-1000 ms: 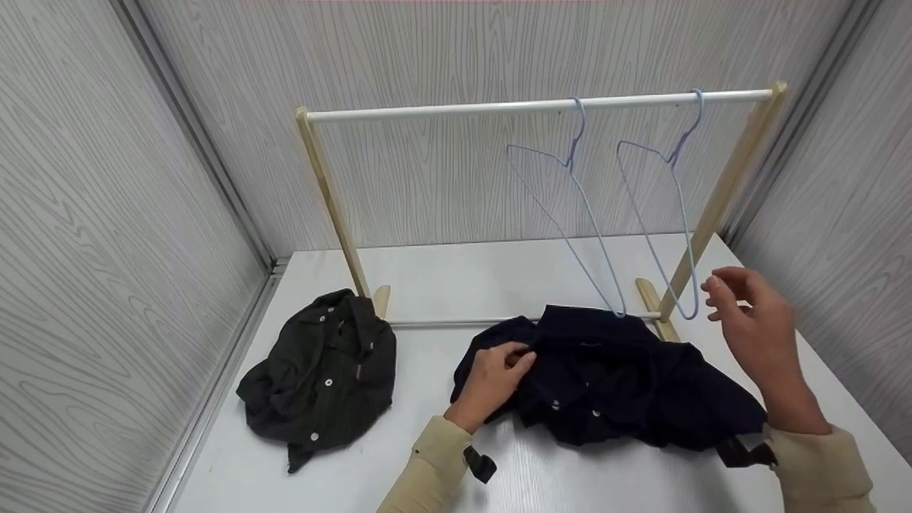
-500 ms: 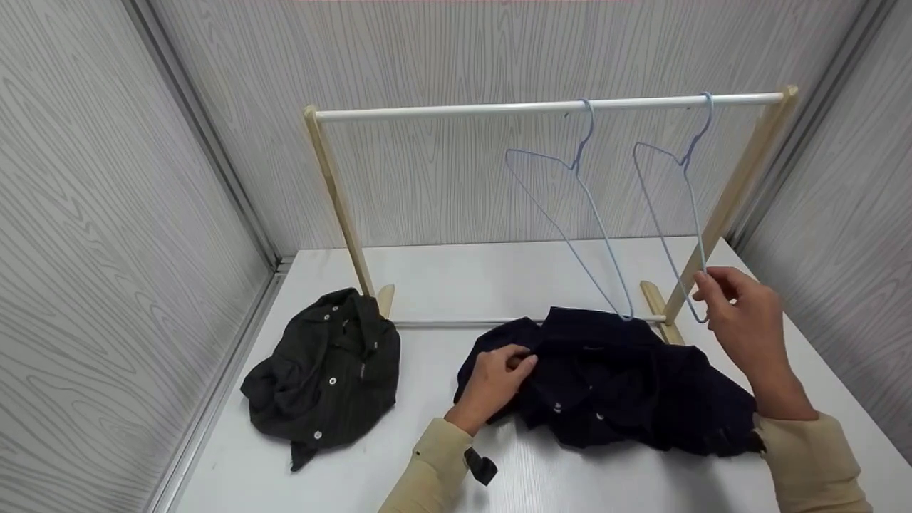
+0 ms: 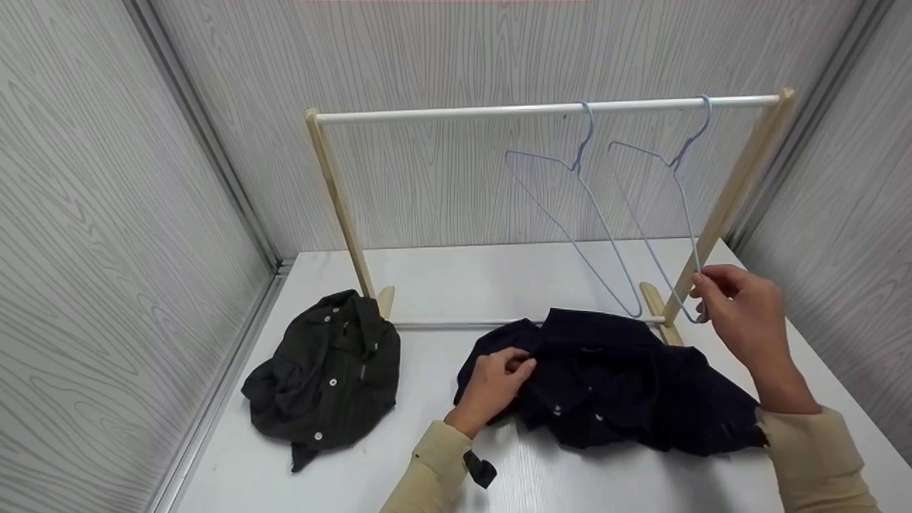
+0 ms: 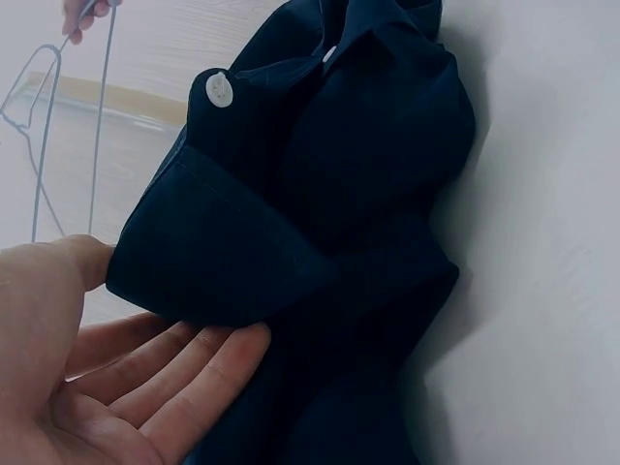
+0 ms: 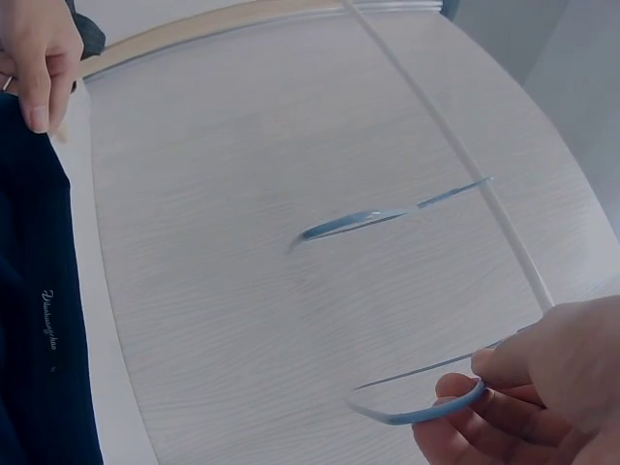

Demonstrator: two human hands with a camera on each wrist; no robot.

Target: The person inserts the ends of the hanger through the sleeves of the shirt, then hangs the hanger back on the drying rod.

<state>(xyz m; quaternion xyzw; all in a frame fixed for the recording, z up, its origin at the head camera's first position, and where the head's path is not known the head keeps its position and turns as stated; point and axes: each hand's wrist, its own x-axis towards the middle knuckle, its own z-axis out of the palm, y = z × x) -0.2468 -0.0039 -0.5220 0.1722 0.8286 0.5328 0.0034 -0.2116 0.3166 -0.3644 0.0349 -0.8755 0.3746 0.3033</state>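
Note:
A crumpled navy shirt (image 3: 605, 388) with white buttons lies on the table. My left hand (image 3: 491, 385) holds its collar edge on the left side; in the left wrist view the fabric sits between thumb and fingers (image 4: 208, 378). At the right, my right hand (image 3: 748, 317) pinches the lower end of a blue wire hanger (image 3: 682, 153), whose hook is still over the rack's top rail. In the right wrist view the hanger's end (image 5: 436, 411) lies between thumb and fingers. A second blue hanger (image 3: 581, 146) hangs to its left, untouched.
A clothes rack with a white rail (image 3: 442, 111) and wooden legs (image 3: 331, 189) spans the back of the white table (image 3: 456, 278). A dark grey-green shirt (image 3: 313, 392) lies bunched at the left. Pale wood-patterned walls (image 3: 456, 57) enclose the table.
My right hand has moved left onto the right hanger and taken hold of its lower end. That hanger has swung slightly. The left hand stays on the navy shirt.

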